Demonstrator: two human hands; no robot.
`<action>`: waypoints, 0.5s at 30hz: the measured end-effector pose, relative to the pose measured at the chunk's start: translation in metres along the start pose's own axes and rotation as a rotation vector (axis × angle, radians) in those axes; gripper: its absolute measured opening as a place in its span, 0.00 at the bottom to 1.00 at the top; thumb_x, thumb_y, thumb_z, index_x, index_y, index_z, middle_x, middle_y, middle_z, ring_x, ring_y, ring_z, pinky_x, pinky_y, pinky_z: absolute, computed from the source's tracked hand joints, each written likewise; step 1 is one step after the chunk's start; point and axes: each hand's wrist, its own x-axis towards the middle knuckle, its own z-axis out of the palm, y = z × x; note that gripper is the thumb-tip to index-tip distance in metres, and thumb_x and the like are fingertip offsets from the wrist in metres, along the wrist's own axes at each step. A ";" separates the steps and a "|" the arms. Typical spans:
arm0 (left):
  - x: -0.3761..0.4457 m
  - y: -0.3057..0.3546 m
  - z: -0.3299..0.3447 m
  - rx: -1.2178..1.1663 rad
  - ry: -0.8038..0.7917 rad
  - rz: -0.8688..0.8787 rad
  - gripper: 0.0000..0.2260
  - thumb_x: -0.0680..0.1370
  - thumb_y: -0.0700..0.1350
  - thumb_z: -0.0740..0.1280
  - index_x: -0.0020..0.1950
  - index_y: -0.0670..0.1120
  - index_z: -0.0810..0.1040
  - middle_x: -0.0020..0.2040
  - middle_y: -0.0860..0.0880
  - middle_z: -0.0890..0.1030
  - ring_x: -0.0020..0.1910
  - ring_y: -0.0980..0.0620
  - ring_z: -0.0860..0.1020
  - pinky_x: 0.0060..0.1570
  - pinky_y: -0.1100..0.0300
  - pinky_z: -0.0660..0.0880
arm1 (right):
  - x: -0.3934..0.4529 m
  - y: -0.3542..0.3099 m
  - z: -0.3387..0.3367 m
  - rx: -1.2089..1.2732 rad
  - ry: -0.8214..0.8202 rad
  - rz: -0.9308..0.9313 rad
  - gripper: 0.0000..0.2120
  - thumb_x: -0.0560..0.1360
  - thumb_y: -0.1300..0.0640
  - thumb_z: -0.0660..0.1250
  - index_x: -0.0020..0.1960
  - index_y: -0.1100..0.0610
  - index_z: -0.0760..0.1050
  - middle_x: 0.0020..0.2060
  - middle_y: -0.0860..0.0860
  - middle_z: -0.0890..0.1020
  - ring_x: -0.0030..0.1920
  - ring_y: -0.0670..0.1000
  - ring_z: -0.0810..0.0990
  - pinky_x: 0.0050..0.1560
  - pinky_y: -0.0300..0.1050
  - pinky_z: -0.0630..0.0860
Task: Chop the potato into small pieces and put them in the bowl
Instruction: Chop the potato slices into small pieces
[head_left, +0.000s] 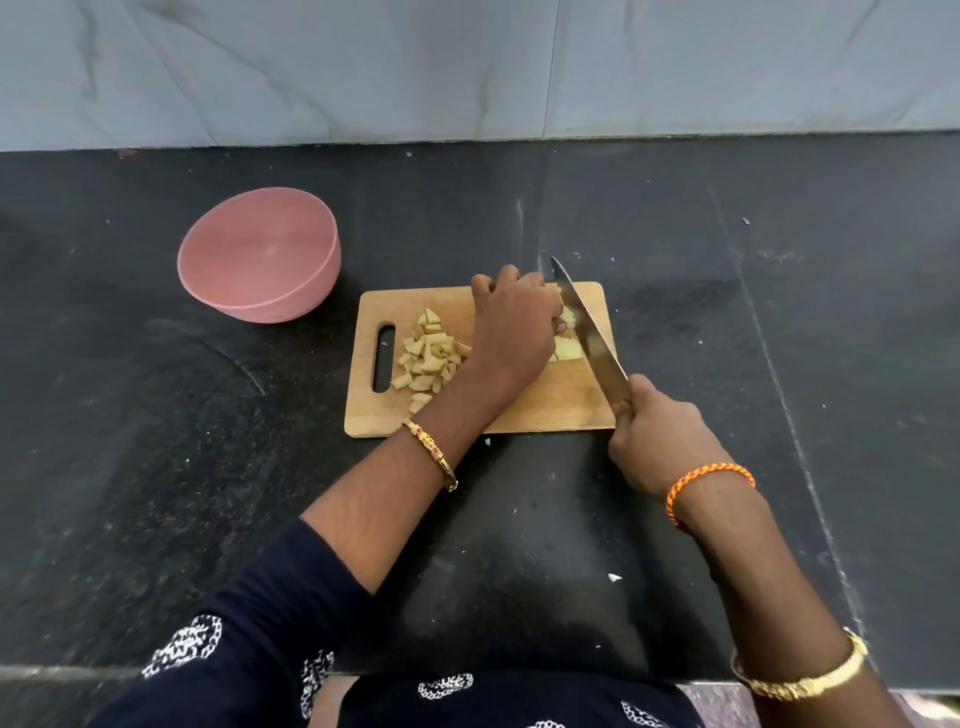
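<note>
We see a wooden cutting board lying flat on a dark desk. Our left hand sits on the right part of the board, with its fingers curled down over a piece of potato to hold it in place. Most of that piece is hidden under the hand, so we can only see a bit of pale yellow by the fingers. Our right hand is wrapped tight around the handle of a big knife. The handle is hidden inside the hand. The blade points away from us and a little to the left, and it rests right beside the held potato, touching it. On the left part of the board, near the hand hole, there is a little heap of cut potato pieces. A pink bowl stands on the desk to the left of the board and a bit farther back, apart from it. We see no potato inside the bowl. A gold bangle is on our left wrist, and an orange thread band is on our right wrist. A grey wall stands behind the desk.
</note>
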 end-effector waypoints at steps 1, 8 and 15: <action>0.000 0.000 -0.001 0.003 -0.004 -0.003 0.11 0.79 0.48 0.61 0.52 0.51 0.83 0.50 0.52 0.79 0.53 0.52 0.69 0.45 0.56 0.50 | -0.004 0.003 -0.003 0.001 -0.024 0.004 0.04 0.79 0.57 0.55 0.52 0.55 0.66 0.41 0.57 0.75 0.41 0.57 0.78 0.45 0.53 0.79; -0.001 -0.005 -0.005 0.031 -0.009 0.004 0.11 0.79 0.50 0.62 0.51 0.52 0.83 0.50 0.54 0.80 0.53 0.51 0.69 0.41 0.57 0.47 | -0.037 0.031 -0.006 0.073 0.054 -0.025 0.08 0.80 0.53 0.55 0.43 0.54 0.65 0.38 0.59 0.76 0.39 0.59 0.76 0.39 0.46 0.69; -0.001 -0.005 -0.008 0.004 0.000 -0.002 0.10 0.79 0.48 0.63 0.53 0.53 0.83 0.48 0.53 0.82 0.53 0.51 0.69 0.41 0.57 0.48 | -0.006 0.014 0.007 0.136 0.120 -0.072 0.08 0.79 0.53 0.55 0.46 0.56 0.67 0.38 0.58 0.76 0.38 0.59 0.76 0.40 0.48 0.73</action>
